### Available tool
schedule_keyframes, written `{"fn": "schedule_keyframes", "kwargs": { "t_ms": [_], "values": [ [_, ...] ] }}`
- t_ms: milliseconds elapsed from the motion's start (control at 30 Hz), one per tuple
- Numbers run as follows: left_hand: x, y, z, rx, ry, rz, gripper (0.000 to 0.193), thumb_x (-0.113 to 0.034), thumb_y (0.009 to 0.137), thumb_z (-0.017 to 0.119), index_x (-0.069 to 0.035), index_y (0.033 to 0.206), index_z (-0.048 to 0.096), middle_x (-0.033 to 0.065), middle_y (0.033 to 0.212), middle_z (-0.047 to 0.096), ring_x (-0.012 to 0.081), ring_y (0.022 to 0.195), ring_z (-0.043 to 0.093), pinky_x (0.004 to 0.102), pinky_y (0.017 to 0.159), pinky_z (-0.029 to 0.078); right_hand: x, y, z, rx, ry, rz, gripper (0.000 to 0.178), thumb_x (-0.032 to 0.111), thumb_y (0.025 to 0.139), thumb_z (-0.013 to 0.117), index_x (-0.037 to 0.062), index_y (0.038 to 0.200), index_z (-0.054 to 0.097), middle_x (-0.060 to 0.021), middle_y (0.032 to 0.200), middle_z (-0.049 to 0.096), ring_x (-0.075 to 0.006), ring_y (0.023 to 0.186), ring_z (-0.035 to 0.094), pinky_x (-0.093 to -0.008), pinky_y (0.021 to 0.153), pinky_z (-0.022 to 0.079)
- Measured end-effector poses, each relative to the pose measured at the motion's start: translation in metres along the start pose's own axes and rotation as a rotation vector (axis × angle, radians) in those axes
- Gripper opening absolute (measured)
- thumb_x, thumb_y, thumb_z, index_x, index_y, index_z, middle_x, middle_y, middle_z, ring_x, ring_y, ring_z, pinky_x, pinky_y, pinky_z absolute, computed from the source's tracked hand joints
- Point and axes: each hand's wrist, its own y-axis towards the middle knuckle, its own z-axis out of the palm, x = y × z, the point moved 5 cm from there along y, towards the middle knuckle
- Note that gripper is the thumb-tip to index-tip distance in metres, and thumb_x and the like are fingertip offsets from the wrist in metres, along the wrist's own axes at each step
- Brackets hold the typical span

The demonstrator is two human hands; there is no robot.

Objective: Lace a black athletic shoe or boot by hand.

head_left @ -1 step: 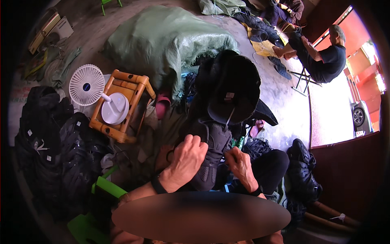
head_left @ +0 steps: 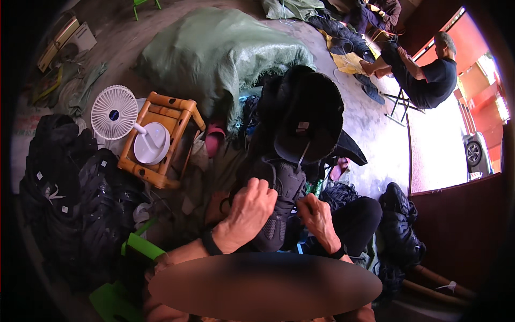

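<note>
A black shoe with mesh panels lies in front of me, in the middle of the head view. On its left side is my left hand, closed in a fist against the shoe's edge. My right hand is at the right side, its thumb and fingers pinched together. Whatever either hand grips is too small or hidden to make out. A thin dark loop shows just left of my left hand. Beyond the shoe rises a large black hollow piece with a small white tag and a pale strip hanging from it.
At left, a white fan stands on a bamboo stool. Black shoe pieces are heaped beside it. A green woven sheet covers a pile ahead. Black items lie at right. Two people sit farther off, one on a folding stool.
My left hand has shifted very slightly to the right. My right hand and the shoe look the same.
</note>
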Motion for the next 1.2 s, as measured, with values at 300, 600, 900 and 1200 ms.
{"fn": "schedule_keyframes", "kwargs": {
  "t_ms": [300, 600, 900, 1200],
  "values": [
    [-0.021, 0.009, 0.009, 0.185, 0.501, 0.377, 0.020, -0.022, 0.076, 0.063, -0.005, 0.086, 0.066, 0.0057, 0.083, 0.054, 0.0226, 0.088, 0.050, 0.0294, 0.060, 0.041, 0.018, 0.004, -0.001, -0.010, -0.254, -0.263, 0.014, 0.013, 0.087, 0.064, 0.0054, 0.081, 0.054, -0.0187, 0.066, 0.059, -0.0379, 0.061, 0.062, -0.0452, 0.052, 0.047],
    [0.029, 0.014, -0.003, 0.021, -0.189, 0.340, 0.005, -0.009, 0.077, 0.060, -0.006, 0.081, 0.059, 0.0101, 0.104, 0.059, 0.0288, 0.113, 0.054, 0.0413, 0.087, 0.047, 0.041, 0.007, -0.014, -0.176, -0.436, -0.395, 0.017, 0.014, 0.081, 0.069, 0.0092, 0.096, 0.063, -0.0117, 0.113, 0.062, -0.0330, 0.101, 0.062, -0.0404, 0.079, 0.052],
    [0.030, 0.040, 0.006, 0.296, -0.236, 0.623, 0.005, -0.011, 0.075, 0.060, -0.009, 0.071, 0.060, 0.0042, 0.093, 0.057, 0.0202, 0.100, 0.057, 0.0352, 0.081, 0.045, 0.051, 0.042, -0.023, 0.206, -0.719, -0.882, 0.017, 0.017, 0.077, 0.065, 0.0131, 0.093, 0.061, -0.0105, 0.111, 0.054, -0.0285, 0.115, 0.052, -0.0422, 0.097, 0.043],
    [0.038, 0.050, 0.031, 0.471, -0.407, 0.523, 0.011, -0.006, 0.076, 0.064, -0.009, 0.083, 0.056, 0.0051, 0.082, 0.057, 0.0249, 0.086, 0.058, 0.0369, 0.068, 0.050, 0.045, 0.049, -0.017, 0.433, -0.723, -0.860, 0.011, 0.024, 0.076, 0.068, 0.0174, 0.079, 0.061, -0.0023, 0.091, 0.051, -0.0223, 0.090, 0.051, -0.0362, 0.074, 0.043]
  ]
}}
